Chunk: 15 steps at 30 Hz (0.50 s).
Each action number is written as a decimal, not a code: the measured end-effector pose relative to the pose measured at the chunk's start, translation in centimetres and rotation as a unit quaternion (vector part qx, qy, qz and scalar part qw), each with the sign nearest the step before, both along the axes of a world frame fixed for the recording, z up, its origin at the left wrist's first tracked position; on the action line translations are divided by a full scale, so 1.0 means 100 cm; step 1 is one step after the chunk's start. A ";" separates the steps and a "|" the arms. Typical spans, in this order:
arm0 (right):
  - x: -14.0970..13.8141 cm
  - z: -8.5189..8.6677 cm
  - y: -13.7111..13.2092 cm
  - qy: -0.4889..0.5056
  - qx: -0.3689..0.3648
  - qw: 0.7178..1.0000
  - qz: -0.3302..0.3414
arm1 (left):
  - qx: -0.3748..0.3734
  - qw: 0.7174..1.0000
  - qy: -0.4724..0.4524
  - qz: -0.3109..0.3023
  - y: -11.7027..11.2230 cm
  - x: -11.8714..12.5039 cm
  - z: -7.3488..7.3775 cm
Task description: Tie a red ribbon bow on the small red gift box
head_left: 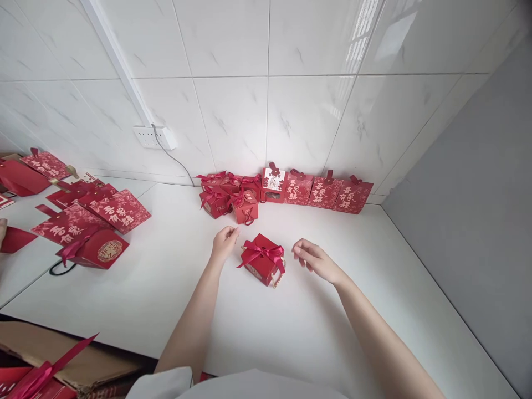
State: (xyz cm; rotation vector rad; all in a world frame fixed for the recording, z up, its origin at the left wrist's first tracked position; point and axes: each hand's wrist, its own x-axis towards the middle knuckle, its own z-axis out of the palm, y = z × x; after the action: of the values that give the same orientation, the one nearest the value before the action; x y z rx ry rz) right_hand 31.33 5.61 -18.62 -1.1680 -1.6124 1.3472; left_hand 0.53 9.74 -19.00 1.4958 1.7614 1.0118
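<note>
A small red gift box (262, 260) tied with a red ribbon bow sits on the white table (291, 327) between my hands. My left hand (224, 242) hovers just left of it, fingers loosely curled, holding nothing I can see. My right hand (315, 259) rests to the right of the box, fingers slightly bent and apart, also with nothing in it. Neither hand touches the box.
Several finished ribboned boxes (228, 199) cluster by the tiled wall, beside a row of red gift bags (324, 192). Flat red bags and a box (93, 221) lie at the left. A power strip (154, 137) hangs on the wall. Cardboard with ribbon (45, 371) lies at the lower left.
</note>
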 end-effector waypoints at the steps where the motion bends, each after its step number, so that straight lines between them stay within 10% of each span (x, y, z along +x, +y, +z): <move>1: -0.006 0.012 -0.004 -0.034 -0.014 0.997 0.064 | -0.004 0.999 -0.030 -0.014 -0.009 0.002 0.005; 6: -0.019 0.044 -0.001 -0.162 0.054 0.980 0.106 | -0.025 0.989 -0.112 -0.091 -0.047 0.018 0.021; 15: -0.025 0.031 0.009 -0.116 0.098 0.988 0.019 | -0.019 0.969 -0.219 -0.110 -0.054 0.033 0.010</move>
State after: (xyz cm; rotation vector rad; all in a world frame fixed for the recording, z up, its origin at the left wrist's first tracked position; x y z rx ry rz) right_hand 28.87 6.56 -15.49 -1.2137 -1.8930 1.0767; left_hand 3.79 4.30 -18.02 1.2884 1.2694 1.0853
